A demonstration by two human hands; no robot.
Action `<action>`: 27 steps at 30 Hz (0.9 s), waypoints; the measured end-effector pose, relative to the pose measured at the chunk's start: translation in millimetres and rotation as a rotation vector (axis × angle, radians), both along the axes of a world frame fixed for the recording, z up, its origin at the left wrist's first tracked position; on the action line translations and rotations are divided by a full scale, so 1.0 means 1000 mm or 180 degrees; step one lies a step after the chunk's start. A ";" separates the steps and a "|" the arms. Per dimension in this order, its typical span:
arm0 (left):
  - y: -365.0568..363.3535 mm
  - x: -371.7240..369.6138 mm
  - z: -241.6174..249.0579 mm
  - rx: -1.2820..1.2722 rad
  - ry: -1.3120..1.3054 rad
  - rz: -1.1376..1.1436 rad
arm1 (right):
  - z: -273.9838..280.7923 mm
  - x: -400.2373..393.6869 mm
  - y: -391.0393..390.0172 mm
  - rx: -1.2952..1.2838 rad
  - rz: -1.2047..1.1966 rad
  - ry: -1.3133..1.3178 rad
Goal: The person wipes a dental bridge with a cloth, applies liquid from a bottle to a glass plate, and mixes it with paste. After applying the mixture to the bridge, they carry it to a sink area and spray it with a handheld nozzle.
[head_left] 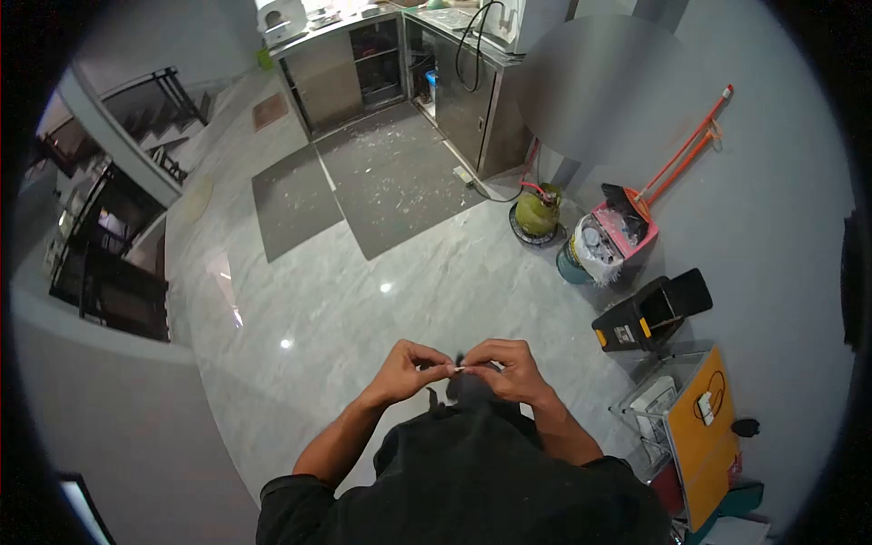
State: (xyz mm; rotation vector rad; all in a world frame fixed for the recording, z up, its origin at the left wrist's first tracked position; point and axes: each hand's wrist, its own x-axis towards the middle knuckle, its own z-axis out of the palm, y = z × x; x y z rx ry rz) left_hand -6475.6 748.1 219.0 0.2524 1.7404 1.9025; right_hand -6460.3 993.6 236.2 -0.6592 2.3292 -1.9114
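In front of my dark shirt [490, 472], both hands meet at chest height over the floor. My left hand [411, 371] pinches one end of a tiny whitish piece [460, 368] between thumb and forefinger. From the other side, the thumb and forefinger of my right hand [510, 371] close on the same small piece. Most of it is hidden by the fingertips, so its kind cannot be made out. A dark strip [432, 398] hangs just below my left hand.
Grey mats [400, 195] with white bits lie before a metal kitchen counter [327, 82]. To the right stand a green gas cylinder [538, 216], a bag-lined bin [595, 250], a red-handled broom [695, 141], a black box [636, 318] and an orange-yellow folding table [699, 445].
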 end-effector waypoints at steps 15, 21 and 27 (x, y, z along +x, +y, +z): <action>-0.047 -0.474 -0.001 -0.0132 0.0643 0.1482 | 0.012 -0.567 -0.063 0.0227 0.1158 0.0402; -0.068 -0.687 -0.029 0.0193 0.0859 0.1460 | 0.001 -0.777 -0.079 0.0346 0.0971 0.0295; -0.083 -0.936 -0.017 -0.0027 0.0841 0.1490 | -0.025 -1.019 0.021 -0.0185 -0.2258 -0.0159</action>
